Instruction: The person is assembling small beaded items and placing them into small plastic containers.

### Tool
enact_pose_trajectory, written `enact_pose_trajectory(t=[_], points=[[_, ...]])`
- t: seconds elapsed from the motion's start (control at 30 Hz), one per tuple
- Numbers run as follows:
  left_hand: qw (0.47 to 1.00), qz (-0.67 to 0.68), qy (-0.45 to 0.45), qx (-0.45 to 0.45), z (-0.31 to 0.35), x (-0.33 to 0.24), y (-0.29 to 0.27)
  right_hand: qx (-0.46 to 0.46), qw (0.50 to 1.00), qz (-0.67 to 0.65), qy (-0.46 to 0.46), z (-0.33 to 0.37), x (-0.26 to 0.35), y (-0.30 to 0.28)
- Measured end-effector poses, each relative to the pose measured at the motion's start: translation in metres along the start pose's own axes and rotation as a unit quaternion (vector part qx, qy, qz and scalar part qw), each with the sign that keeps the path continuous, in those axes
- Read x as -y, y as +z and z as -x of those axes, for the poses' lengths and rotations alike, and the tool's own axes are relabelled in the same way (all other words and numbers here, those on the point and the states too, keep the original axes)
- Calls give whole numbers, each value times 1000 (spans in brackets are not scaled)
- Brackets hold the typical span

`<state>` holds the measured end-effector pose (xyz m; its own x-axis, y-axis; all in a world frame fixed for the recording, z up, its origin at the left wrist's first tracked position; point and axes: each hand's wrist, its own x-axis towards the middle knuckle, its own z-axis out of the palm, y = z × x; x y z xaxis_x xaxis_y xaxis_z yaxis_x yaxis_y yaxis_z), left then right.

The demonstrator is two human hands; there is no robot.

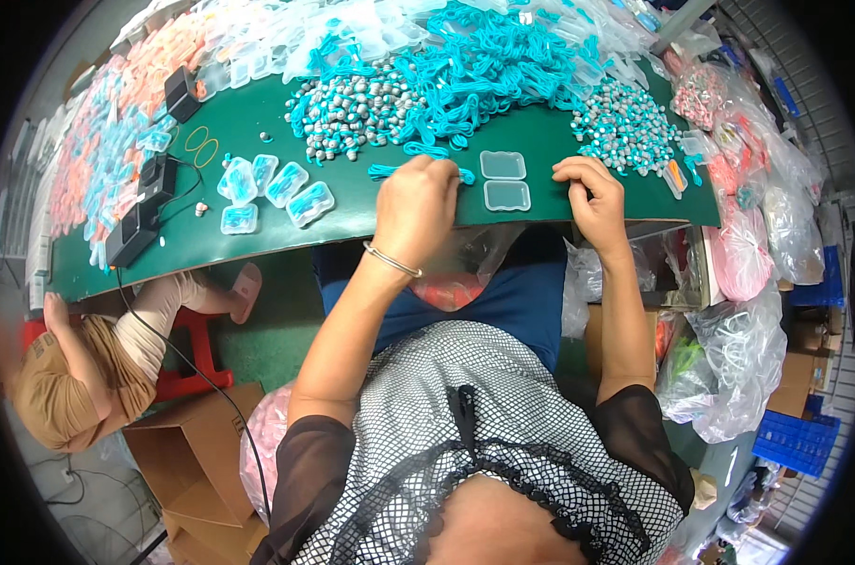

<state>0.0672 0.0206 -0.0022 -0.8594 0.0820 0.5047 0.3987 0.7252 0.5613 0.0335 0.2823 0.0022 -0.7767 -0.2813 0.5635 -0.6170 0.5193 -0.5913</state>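
My left hand [416, 202] is closed over a folded turquoise cord [382, 172] on the green table; the cord shows on both sides of my fingers. Just right of that hand lies a small clear plastic case [504, 166], hinged open flat, with nothing inside. My right hand [593, 200] hovers at the table's front edge, right of the case, its fingers loosely curled and thumb apart, nothing visible in them. Beyond my left hand rises a heap of turquoise cords [484, 71]. Filled, closed cases [309, 203] holding turquoise pieces lie to the left.
Grey-and-turquoise earplugs form one pile [347, 118] at the back and another [625, 122] at right. An orange cutter [674, 179] lies near the right edge. Black boxes [133, 231] with a cable stand at left. A co-worker [83, 386] sits at the left end.
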Motion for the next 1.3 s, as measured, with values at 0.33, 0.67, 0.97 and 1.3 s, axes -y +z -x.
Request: enact_pose_trajectory(t=[0.33,0.67,0.97,1.3], points=[[997,-19,45,58,-1,1,3,4,1000,18,17,-1,-7,-13],[997,-4,-5,83,-5,-1,-3,-81,984,151,52,-28,-43,-29],[947,277,-141,81,-1,8,-3,10,892,451,28,-42,-45,-6],[703,640,-301,70,11,-6,2,-6,919,393,37,-43,-32,-5]])
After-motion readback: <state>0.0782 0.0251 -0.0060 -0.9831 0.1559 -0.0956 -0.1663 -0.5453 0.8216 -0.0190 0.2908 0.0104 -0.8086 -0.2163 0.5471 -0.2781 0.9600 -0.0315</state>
